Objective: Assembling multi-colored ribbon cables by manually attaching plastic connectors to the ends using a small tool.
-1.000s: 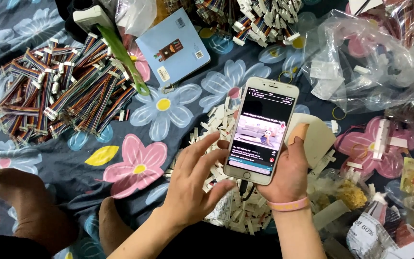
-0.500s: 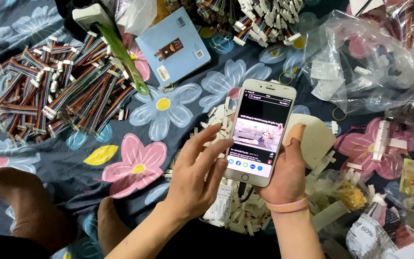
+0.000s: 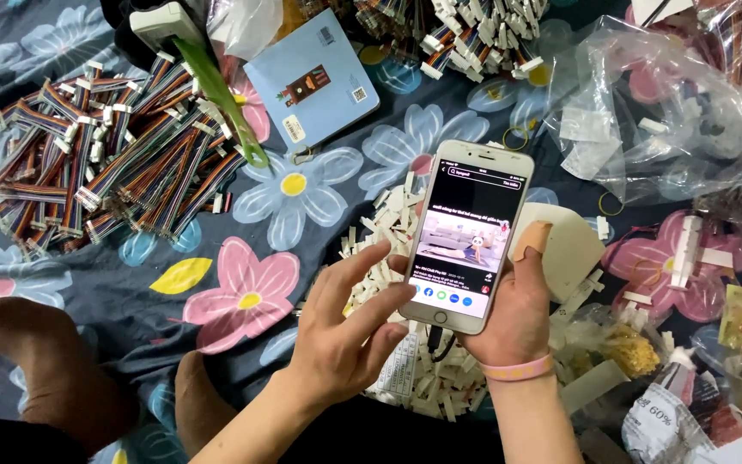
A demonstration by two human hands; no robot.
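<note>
A dark blue cloth (image 3: 216, 228) printed with big pink, pale blue and yellow flowers covers the whole surface. On its far left lies a heap of multicoloured ribbon cables (image 3: 105, 163) with white plugs, a green strip (image 3: 221, 99) laid across its right edge. Just right of that sits a light blue booklet (image 3: 311, 77). Clear plastic bags (image 3: 646, 120) lie far right. A pile of small white connectors (image 3: 388, 249) spreads over the middle.

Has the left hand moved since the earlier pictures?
Yes. The left hand has shifted slightly up and to the right, toward the lower edge of the phone, judged against the pink flower on the cloth.
</note>
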